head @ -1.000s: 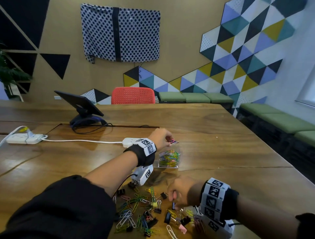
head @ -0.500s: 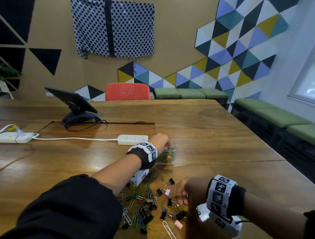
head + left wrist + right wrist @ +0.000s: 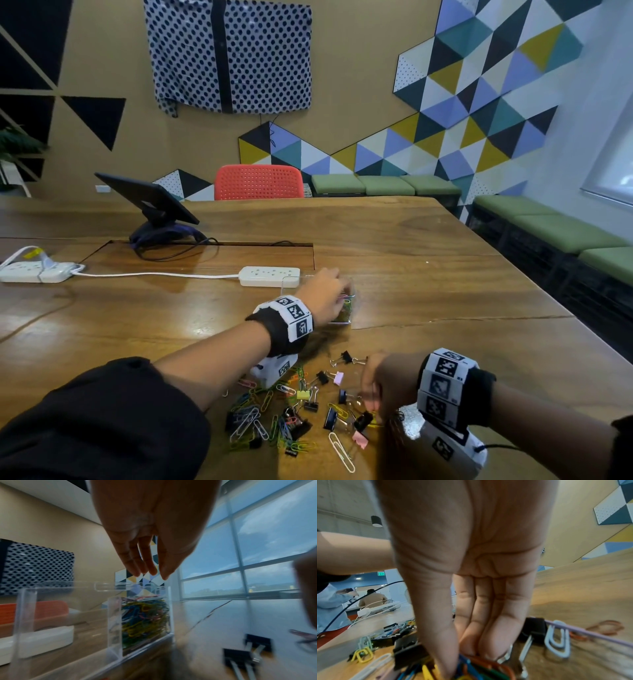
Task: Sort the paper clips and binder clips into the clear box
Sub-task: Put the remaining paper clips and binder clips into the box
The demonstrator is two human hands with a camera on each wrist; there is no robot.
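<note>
Many colourful paper clips, packed in clear box

Glossy wooden table; clear box (seemingly smooth acrylic).

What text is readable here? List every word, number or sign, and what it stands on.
"EXIT": green lit exit sign on the far wall, small and only just legible in the right wrist view.
Black-and-white square marker codes on the left wristband and the right wristband: patterns only, no letters.
Yellow tag on the power strip cable: too small to read.
No readable text on the clear box or the clips.
</note>
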